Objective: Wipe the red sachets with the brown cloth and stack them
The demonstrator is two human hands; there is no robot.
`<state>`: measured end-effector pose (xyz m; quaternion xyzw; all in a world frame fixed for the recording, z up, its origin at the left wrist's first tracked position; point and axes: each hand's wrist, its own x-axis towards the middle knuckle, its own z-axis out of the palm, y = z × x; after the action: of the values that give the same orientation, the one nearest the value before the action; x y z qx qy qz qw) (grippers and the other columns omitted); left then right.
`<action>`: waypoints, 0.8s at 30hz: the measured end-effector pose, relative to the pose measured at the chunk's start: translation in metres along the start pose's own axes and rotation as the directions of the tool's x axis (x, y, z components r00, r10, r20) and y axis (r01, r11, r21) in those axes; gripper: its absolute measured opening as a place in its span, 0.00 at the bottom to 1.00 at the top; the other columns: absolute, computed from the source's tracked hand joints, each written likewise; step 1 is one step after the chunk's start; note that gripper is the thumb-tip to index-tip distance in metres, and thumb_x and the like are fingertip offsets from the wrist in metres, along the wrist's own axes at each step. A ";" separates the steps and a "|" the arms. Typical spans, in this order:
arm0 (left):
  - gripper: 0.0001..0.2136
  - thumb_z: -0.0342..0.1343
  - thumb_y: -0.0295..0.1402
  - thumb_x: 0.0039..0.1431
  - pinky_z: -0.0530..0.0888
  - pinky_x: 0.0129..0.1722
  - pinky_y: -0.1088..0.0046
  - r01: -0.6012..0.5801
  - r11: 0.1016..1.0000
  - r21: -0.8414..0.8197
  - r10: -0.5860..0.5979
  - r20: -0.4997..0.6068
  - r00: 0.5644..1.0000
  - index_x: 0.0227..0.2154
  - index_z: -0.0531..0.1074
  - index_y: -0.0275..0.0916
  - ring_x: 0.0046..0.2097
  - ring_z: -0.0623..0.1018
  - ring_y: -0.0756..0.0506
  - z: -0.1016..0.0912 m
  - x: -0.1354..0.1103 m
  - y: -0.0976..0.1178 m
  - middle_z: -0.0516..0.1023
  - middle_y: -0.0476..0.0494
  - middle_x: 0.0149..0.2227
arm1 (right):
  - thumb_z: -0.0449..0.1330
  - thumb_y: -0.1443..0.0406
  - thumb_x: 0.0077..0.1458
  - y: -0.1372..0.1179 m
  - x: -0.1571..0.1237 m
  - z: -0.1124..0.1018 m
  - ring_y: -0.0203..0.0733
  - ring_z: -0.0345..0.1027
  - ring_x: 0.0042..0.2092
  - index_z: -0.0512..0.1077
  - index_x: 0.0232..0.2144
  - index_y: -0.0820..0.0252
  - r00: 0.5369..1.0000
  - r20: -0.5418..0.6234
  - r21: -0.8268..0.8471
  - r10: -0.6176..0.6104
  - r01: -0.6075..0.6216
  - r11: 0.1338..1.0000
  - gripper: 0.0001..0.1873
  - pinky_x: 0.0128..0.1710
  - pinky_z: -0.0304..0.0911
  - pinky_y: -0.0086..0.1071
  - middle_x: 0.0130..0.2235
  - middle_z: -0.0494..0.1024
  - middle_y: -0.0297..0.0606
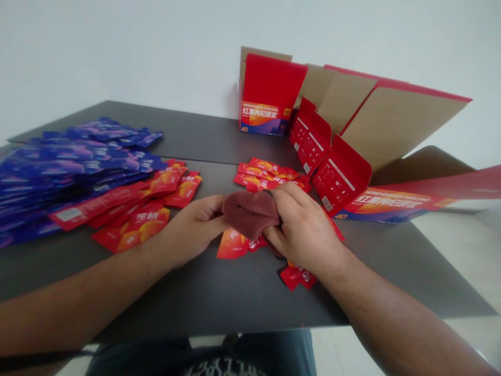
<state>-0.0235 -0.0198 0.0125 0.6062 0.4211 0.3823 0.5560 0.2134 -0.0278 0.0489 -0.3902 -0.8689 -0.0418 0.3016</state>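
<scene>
My left hand (pixel 194 224) and my right hand (pixel 302 230) both grip a folded reddish-brown cloth (pixel 250 213) held just above the dark grey table (pixel 219 292). Beneath and around my hands lie red and orange sachets (pixel 239 244), partly hidden by my right hand and the cloth. Another small group of red sachets (pixel 266 174) lies just beyond the cloth. To the left of my left hand is a loose spread of red sachets (pixel 131 230).
A large pile of blue-purple sachets (pixel 74 167) covers the table's left side. At the back stands an open red printed box (pixel 266 96). Unfolded red and cardboard box blanks (pixel 376 130) rise at right, and one extends past the table's right edge.
</scene>
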 end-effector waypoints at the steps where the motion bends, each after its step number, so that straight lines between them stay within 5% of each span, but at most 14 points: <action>1: 0.10 0.68 0.42 0.64 0.80 0.47 0.63 0.010 1.000 -0.012 -0.010 -0.015 1.000 0.39 0.81 0.40 0.42 0.82 0.42 0.000 0.000 -0.003 0.85 0.45 0.39 | 0.59 0.72 0.60 -0.001 0.000 0.001 0.49 0.71 0.42 0.71 0.41 0.57 1.000 -0.005 -0.001 0.005 -0.005 1.000 0.08 0.42 0.71 0.41 0.41 0.76 0.42; 8: 0.13 0.68 0.41 0.62 0.72 0.30 0.73 0.011 0.997 -0.072 -0.015 -0.052 0.999 0.29 0.74 0.39 0.30 0.74 0.48 -0.005 0.000 -0.010 0.77 0.49 0.29 | 0.60 0.71 0.64 -0.009 -0.005 0.007 0.51 0.77 0.50 0.74 0.50 0.60 0.961 0.142 0.129 -0.236 0.218 0.967 0.12 0.49 0.75 0.43 0.50 0.82 0.46; 14: 0.09 0.71 0.37 0.59 0.73 0.31 0.71 0.045 0.989 -0.138 -0.051 -0.039 0.998 0.32 0.77 0.40 0.30 0.75 0.47 0.000 -0.001 -0.009 0.79 0.49 0.29 | 0.60 0.72 0.61 0.000 -0.002 0.005 0.52 0.74 0.43 0.72 0.40 0.57 0.997 -0.070 -0.010 0.031 -0.032 0.999 0.07 0.42 0.73 0.43 0.42 0.79 0.46; 20: 0.14 0.72 0.40 0.58 0.73 0.31 0.72 0.053 0.988 -0.144 -0.053 -0.001 0.999 0.30 0.74 0.39 0.31 0.76 0.48 -0.002 0.000 -0.009 0.79 0.48 0.31 | 0.62 0.70 0.65 -0.005 -0.005 0.007 0.51 0.76 0.47 0.74 0.50 0.60 0.974 0.119 0.118 -0.192 0.179 0.977 0.11 0.46 0.75 0.42 0.47 0.82 0.46; 24: 0.08 0.68 0.38 0.63 0.78 0.41 0.67 0.011 0.998 -0.064 -0.010 0.010 1.000 0.35 0.78 0.40 0.37 0.79 0.45 -0.002 0.000 -0.008 0.83 0.46 0.36 | 0.60 0.71 0.63 -0.002 -0.003 0.006 0.52 0.74 0.44 0.72 0.42 0.58 1.000 -0.006 0.027 0.016 -0.016 1.000 0.06 0.42 0.73 0.44 0.43 0.80 0.46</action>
<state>-0.0263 -0.0187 0.0047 0.5876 0.4088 0.3897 0.5793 0.2109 -0.0291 0.0427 -0.3928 -0.8654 -0.0289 0.3098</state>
